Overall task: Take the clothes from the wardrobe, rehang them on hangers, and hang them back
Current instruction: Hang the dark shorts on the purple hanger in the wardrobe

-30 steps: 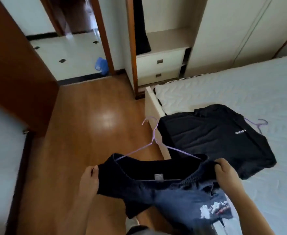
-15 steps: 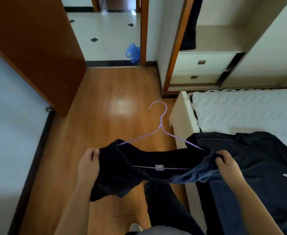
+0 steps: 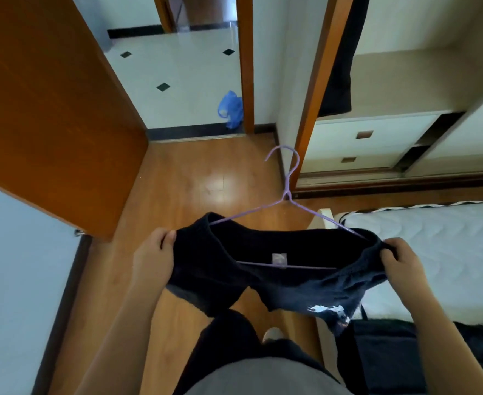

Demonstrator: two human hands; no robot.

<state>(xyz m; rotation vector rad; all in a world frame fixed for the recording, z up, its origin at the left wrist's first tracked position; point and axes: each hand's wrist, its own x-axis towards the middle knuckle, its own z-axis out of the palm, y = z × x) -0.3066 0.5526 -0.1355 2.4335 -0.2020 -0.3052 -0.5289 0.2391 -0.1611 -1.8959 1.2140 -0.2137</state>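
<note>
A dark T-shirt (image 3: 263, 269) sits on a purple wire hanger (image 3: 287, 193), held in mid-air over the wooden floor, with the left hand (image 3: 153, 255) and right hand (image 3: 399, 263) each gripping a shoulder. Hanging it in the open wardrobe (image 3: 377, 129), far right, appears still to do; another dark garment (image 3: 391, 354) waits on the bed (image 3: 434, 246).

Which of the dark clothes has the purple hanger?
The dark shirt with white print, gripped by left hand and right hand: the purple hanger sticks from its neck. The wardrobe garment and the bed garment show no hanger.
</note>
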